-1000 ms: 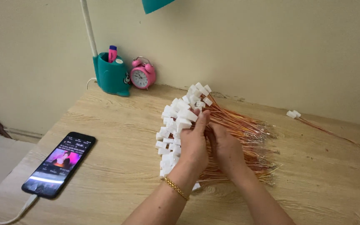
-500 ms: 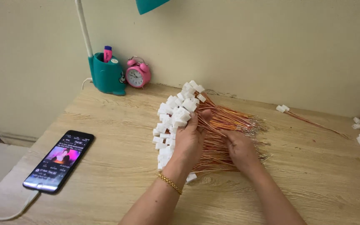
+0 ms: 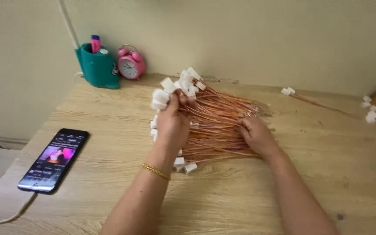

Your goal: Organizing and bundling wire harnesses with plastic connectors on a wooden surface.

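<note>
While the left hand [image 3: 173, 124] grips the wire bundle [image 3: 216, 126] at its connector end, fingers closed, the right hand [image 3: 256, 135] has slid out along the tabletop [image 3: 109, 104], fingers pressing the wire tips flat.

1. A thick bundle of thin copper-coloured wires [image 3: 216, 124], each ending in a small white plastic connector [image 3: 159, 98], lies fanned across the light wooden desk.
2. The connector ends point left and toward the wall; several are lifted off the desk, others rest beside the wrist.
3. The bare wire tips point right, pressed flat against the desk.
</note>
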